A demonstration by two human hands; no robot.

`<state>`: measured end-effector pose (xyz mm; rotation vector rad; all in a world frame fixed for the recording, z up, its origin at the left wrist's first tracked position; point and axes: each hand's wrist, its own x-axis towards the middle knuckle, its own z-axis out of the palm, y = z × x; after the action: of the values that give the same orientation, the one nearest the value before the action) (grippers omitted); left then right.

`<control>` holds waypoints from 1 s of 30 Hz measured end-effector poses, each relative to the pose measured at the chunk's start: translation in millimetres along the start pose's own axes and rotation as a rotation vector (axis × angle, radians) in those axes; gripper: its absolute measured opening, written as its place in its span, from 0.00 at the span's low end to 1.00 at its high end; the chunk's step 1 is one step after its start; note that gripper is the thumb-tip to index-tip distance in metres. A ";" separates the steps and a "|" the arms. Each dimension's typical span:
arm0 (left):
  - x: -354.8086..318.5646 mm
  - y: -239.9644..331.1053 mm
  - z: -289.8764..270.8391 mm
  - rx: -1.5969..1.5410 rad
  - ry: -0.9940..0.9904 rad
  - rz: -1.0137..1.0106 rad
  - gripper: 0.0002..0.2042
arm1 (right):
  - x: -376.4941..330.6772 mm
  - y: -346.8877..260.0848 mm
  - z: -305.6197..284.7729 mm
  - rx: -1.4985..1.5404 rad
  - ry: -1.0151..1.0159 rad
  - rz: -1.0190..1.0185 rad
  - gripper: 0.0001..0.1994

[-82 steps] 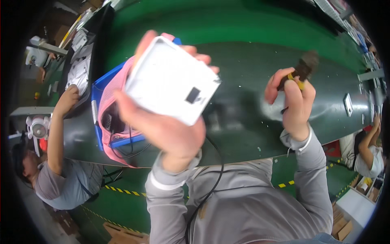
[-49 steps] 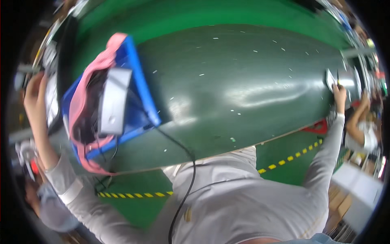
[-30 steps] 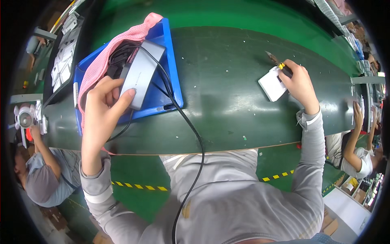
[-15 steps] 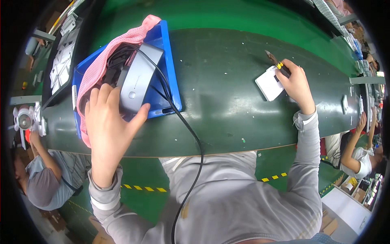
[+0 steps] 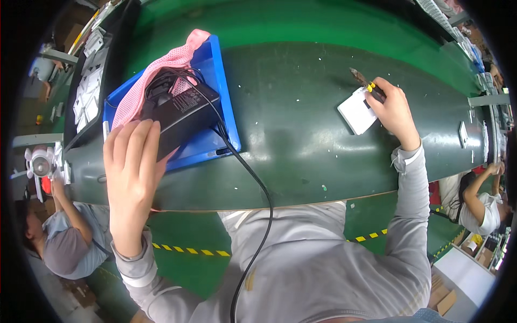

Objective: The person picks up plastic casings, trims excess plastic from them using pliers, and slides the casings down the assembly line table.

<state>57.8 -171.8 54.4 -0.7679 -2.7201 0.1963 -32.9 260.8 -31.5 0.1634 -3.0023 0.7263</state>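
Note:
My left hand (image 5: 132, 169) is closed round the near end of a long box-shaped device (image 5: 186, 116), whose black side with a printed label faces up. The device is tilted over a blue bin (image 5: 229, 116) at the left, where black cables (image 5: 167, 81) and a pink mesh cloth (image 5: 161, 67) lie. My right hand (image 5: 396, 110) grips cutting pliers (image 5: 362, 79) with black and yellow handles, jaws pointing away to the upper left. Under that hand lies a flat white square piece (image 5: 356, 113) on the green table (image 5: 301, 156), partly covered by the fingers.
A black cable (image 5: 264, 188) runs from the bin over the table's front edge onto my lap. A black tray (image 5: 91, 89) of white parts stands at the far left. Small white scraps dot the table. Co-workers sit at both sides, one near a small fan (image 5: 40, 164).
My left hand has turned the device over, so its black labelled side shows instead of the grey face. My right hand with the pliers has stayed nearly still.

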 end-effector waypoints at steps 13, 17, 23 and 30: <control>-28.6 3.5 15.4 -0.109 0.057 -0.056 0.32 | 2.0 4.8 3.4 0.032 0.003 0.007 0.12; -16.8 16.2 11.0 -0.386 -0.026 -0.396 0.37 | 1.7 5.4 3.8 0.037 0.013 -0.004 0.12; -7.6 -8.8 2.6 -0.498 -0.044 -0.304 0.32 | 2.1 2.0 2.9 0.049 -0.004 -0.011 0.12; -1.2 -47.8 9.9 -1.081 -0.169 -0.769 0.12 | 5.2 3.3 1.9 0.046 -0.001 -0.020 0.13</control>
<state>32.2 -213.5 54.9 0.1846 -2.9029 -1.4923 -38.5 262.4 -34.3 0.1949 -2.9821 0.7940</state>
